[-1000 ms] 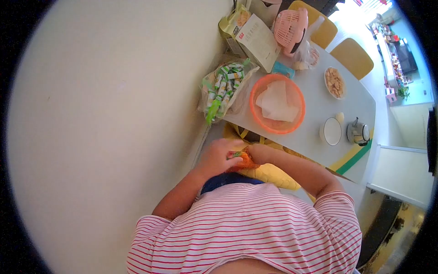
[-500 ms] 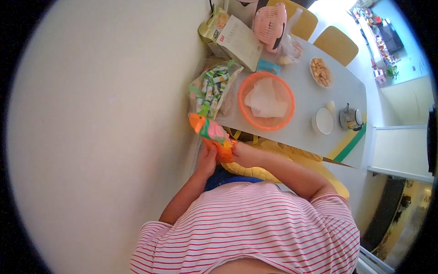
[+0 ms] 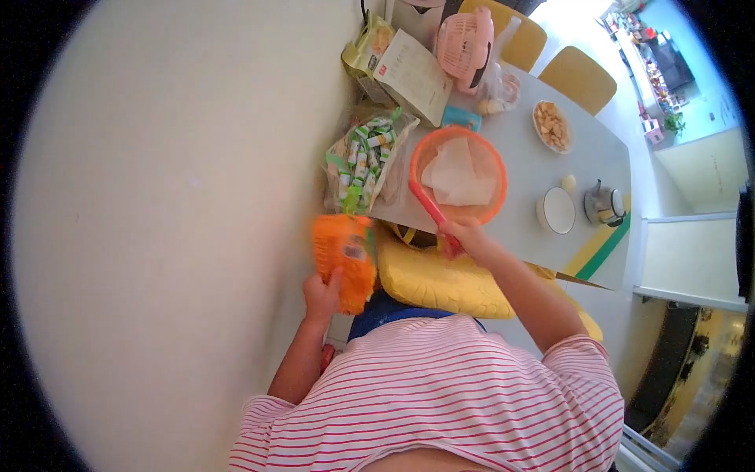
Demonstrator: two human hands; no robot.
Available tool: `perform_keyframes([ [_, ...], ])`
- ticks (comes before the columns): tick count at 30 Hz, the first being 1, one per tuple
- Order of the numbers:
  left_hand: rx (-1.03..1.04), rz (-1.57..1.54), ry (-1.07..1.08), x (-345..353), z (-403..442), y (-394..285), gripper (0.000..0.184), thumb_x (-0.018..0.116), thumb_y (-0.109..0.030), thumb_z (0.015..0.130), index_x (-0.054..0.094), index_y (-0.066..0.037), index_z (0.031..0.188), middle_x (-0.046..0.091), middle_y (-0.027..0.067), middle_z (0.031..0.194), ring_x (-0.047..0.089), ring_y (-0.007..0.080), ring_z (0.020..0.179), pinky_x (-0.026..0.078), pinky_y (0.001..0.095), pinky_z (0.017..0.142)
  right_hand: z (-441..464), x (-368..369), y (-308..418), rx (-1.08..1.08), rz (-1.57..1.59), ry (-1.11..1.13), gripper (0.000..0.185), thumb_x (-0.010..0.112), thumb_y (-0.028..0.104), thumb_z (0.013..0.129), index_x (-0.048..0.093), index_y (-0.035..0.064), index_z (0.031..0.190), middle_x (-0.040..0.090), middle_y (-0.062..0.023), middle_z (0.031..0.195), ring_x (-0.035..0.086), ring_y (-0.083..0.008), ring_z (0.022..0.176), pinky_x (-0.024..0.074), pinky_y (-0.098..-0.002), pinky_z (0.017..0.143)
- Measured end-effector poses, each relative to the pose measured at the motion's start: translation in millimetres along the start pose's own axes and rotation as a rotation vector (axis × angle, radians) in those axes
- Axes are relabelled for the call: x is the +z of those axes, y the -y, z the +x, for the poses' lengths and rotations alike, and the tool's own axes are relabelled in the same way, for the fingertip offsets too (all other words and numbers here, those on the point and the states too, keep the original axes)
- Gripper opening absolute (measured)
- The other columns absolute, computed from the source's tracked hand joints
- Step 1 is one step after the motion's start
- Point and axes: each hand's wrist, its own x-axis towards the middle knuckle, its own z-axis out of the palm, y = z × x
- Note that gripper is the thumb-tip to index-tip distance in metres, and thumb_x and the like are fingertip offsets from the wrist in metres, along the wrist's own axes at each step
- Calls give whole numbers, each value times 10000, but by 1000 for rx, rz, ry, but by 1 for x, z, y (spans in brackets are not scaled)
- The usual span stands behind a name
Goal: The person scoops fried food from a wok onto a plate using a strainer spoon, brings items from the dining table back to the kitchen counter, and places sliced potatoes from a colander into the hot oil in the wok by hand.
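Observation:
My left hand (image 3: 321, 297) grips the lower side of an orange packet (image 3: 344, 258), held up near the wall. My right hand (image 3: 460, 236) is closed on one end of a red stick-like item (image 3: 427, 203), whose far end reaches over the near left rim of the orange basket (image 3: 503, 193). White sheets (image 3: 460, 175) lie inside that basket. Just beyond the packet is a clear bag of green and white wrapped sticks (image 3: 366, 157). Below my right hand is a yellow cushioned seat (image 3: 440, 279).
On the table (image 3: 519, 244) stand a white bowl (image 3: 557, 210), a glass kettle (image 3: 604, 204), a plate of pale pieces (image 3: 552, 127), a box (image 3: 413, 76) and a pink basket-like item (image 3: 465, 47). The wall (image 3: 173, 236) rises at left.
My hands have moved apart. The orange packet has turned and stays with my left hand, while my right hand has left it and now holds the red item by the basket.

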Motion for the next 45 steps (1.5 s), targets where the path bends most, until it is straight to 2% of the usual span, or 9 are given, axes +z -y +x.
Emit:
perform_keyframes([
  [4,231,117,96,4,-9,-20,288,624,-251,759,621,-47,961,517,178,1144,518,312,1012,394,388,852,80,37,15,-62,171,-211,321,496,305,845,537,-14,844,569,-107,660,584,-196,515,492,-301,486],
  [10,466,103,-6,22,33,-54,564,625,-241,762,424,-13,1237,265,192,1361,208,331,1277,162,361,1042,138,55,36,-78,-490,-189,520,485,409,851,473,-31,1127,607,-152,719,603,-237,521,497,-345,498],
  [13,359,-89,18,39,74,-39,660,595,-219,798,252,4,1316,331,172,1320,326,285,1212,264,354,994,130,39,52,-262,-121,-273,575,459,404,864,344,21,1277,532,-164,1110,611,-244,837,509,-360,677],
  [18,14,-708,90,59,119,-50,538,510,-230,873,260,16,1280,461,108,1174,505,197,1009,431,289,831,151,61,98,-553,-20,183,637,452,405,872,219,65,1357,245,-100,1392,237,-208,1273,210,-307,1022],
  [26,-151,-894,-179,87,141,6,322,465,-241,896,444,-14,1124,533,71,1007,552,182,889,469,303,769,179,80,105,-770,-317,153,495,461,384,858,450,50,1223,483,-176,1211,458,-273,1124,352,-331,931],
  [30,-121,-985,-143,63,104,-13,294,459,-215,891,462,-2,1094,541,95,1036,561,197,902,469,307,780,151,-14,136,-812,-51,-612,106,573,79,796,564,33,892,597,-58,784,550,-129,714,442,-260,659],
  [33,-144,-905,-180,51,80,-8,305,484,-220,869,460,-17,1094,563,114,1001,582,216,820,495,332,717,199,-155,147,-853,-197,-1235,190,604,133,726,535,29,869,575,-118,800,556,-231,756,436,-325,691],
  [40,-238,-709,-312,53,18,-25,292,487,-181,854,474,8,1076,578,148,972,596,256,848,505,365,723,291,-287,152,-570,-963,-1435,490,647,335,678,541,-6,1015,556,-197,1018,525,-313,956,412,-365,852],
  [45,-256,-753,-327,55,7,-62,233,466,-94,855,492,17,1058,572,129,994,576,218,888,474,327,775,265,-316,157,-827,421,-979,329,508,287,817,565,-1,966,593,-127,941,538,-225,970,410,-353,864],
])
